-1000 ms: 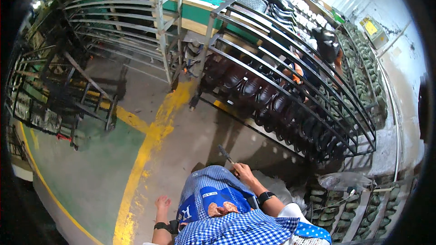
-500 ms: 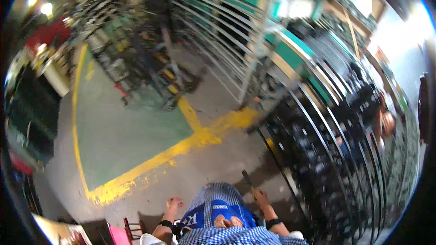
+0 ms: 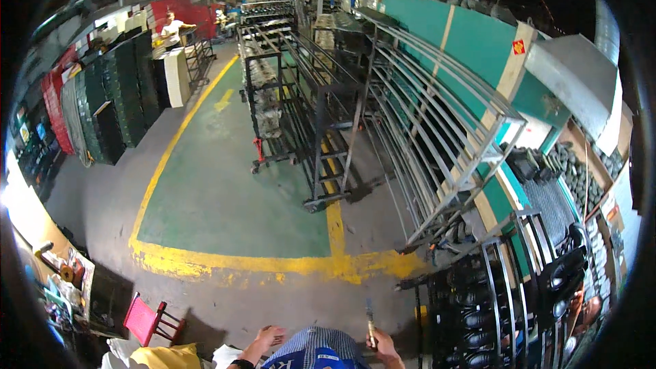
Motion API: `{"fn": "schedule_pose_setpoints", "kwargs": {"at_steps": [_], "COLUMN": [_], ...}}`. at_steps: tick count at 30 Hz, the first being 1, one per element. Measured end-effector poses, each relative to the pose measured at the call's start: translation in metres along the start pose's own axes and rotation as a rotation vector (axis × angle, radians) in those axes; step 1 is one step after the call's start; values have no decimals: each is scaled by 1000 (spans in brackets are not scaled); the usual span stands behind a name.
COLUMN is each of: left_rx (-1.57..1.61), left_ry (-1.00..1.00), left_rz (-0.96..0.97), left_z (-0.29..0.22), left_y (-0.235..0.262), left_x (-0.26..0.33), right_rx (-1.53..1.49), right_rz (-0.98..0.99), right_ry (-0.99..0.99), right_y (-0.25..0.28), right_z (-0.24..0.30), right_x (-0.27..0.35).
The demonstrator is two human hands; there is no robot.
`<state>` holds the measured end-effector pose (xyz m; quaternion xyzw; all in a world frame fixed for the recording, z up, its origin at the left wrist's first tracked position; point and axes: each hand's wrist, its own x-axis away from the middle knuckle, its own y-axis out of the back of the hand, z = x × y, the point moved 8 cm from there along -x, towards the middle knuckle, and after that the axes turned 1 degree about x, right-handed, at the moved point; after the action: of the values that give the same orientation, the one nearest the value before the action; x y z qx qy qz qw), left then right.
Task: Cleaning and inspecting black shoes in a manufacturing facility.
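My right hand shows at the bottom edge, closed around the handle of a thin knife-like tool whose blade points up. My left hand rests low at the bottom edge with its fingers loosely apart and nothing in it, beside the blue checked cloth on my lap. A dark wheeled rack filled with black boots stands just right of my right hand.
Empty metal racks and dark wheeled carts line a green floor aisle edged with yellow lines. A red folding stool sits at lower left. Dark crates are stacked on the left. A person stands far back.
The view has swung up and left, from the boot rack to the long aisle. My hands stay at the bottom edge, the right one still gripping the tool.
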<state>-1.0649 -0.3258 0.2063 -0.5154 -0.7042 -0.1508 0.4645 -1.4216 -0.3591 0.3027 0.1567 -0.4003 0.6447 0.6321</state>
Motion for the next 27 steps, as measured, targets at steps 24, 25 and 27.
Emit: {"fn": "schedule_pose_setpoints", "kwargs": {"at_steps": [24, 25, 27], "left_rx": [-525, -381, -294], "left_ry": [-51, -55, 16], "left_rz": [558, 618, 720], "left_z": [-83, -84, -78], "left_y": [-174, -178, -181], "left_x": [-4, -11, -15], "right_rx": [351, 340, 230], "right_rz": [-29, -96, -294], "right_ry": [268, 261, 258], "right_y": [-142, -125, -86], "right_z": [36, 35, 31], "right_x": [-48, -46, -36]}}
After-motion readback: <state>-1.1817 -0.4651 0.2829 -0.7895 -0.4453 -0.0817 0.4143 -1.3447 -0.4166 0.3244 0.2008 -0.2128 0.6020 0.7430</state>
